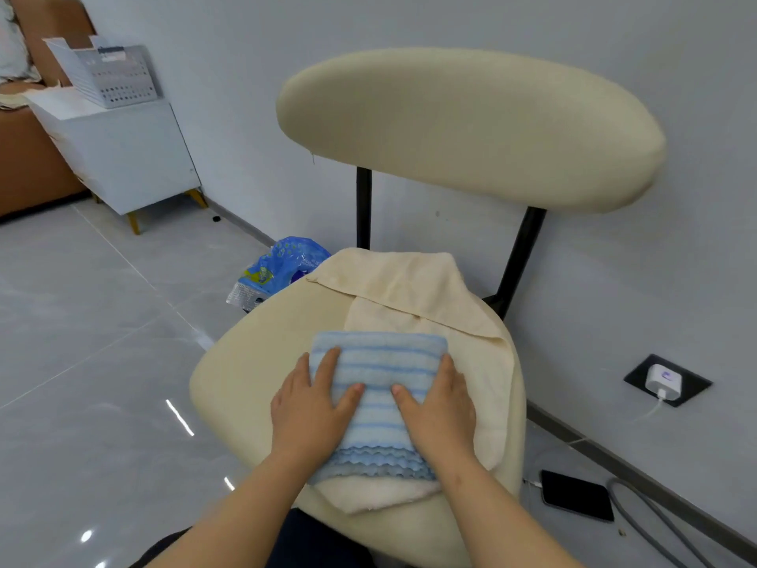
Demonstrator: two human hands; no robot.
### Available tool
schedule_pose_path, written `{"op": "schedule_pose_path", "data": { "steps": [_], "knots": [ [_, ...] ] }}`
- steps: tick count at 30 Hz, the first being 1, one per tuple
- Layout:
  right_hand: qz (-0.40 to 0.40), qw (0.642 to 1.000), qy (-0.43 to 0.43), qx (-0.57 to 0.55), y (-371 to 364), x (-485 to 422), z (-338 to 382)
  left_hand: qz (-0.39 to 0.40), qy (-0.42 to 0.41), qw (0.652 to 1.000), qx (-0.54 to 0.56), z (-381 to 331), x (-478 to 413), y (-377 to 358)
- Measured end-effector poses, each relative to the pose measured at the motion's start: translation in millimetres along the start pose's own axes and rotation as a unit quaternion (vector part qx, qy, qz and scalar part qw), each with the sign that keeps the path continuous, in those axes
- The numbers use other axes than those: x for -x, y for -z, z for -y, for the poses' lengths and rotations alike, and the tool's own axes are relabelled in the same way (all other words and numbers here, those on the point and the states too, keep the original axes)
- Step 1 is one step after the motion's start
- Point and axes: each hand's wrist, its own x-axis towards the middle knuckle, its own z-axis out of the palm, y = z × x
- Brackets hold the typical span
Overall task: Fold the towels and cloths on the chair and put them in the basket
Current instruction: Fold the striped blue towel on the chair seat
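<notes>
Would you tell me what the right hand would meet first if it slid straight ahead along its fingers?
Probably the cream terry towel, spread just beyond the folded blue-striped cloth the right hand presses on.

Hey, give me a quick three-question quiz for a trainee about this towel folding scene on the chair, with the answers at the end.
1. True or false: the left hand and the right hand both rest on the blue striped towel.
2. Fill in: on the chair seat, the blue striped towel lies on top of a ___ towel.
3. The basket stands: A on the chair seat, B on the white cabinet, C in the person's hands.

Key: 1 true. 2 cream: the cream towel. 3 B.
</notes>
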Motion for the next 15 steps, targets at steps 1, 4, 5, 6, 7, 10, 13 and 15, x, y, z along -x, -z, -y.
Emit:
{"op": "schedule_pose_path", "data": {
  "steps": [1,4,5,6,7,10,13,15],
  "knots": [
    [-0.014,1.000,-0.001,-0.012,-1.5,0.2,-1.3,-0.015,0.007,1.000,0.024,1.0,0.5,-1.6],
    [-0.045,0.999,0.001,-0.028,-2.4,2.0,-2.0,-0.039,0.018,0.995,0.090,3.6,-2.1,0.1],
    [-0.059,0.998,0.001,-0.035,-3.0,2.6,-2.3,-0.034,0.032,0.993,0.112,4.4,-4.6,2.0],
    [-0.075,0.996,0.002,-0.041,-3.9,3.1,-2.9,-0.028,0.049,0.989,0.134,5.1,-7.5,4.3],
    [-0.088,0.995,0.003,-0.048,-5.0,3.2,-3.3,-0.019,0.070,0.984,0.160,5.7,-11.1,7.0],
    [-0.095,0.992,-0.030,-0.071,-4.7,3.8,-0.9,0.033,0.130,0.959,0.248,10.3,-23.5,13.5],
    [-0.054,0.987,-0.103,-0.108,-0.1,2.5,6.7,0.132,0.167,0.930,0.301,12.7,-34.2,29.3],
    [-0.025,0.980,-0.146,-0.131,8.5,-0.1,15.8,0.202,0.200,0.898,0.337,6.4,-39.1,46.6]
  ]
}}
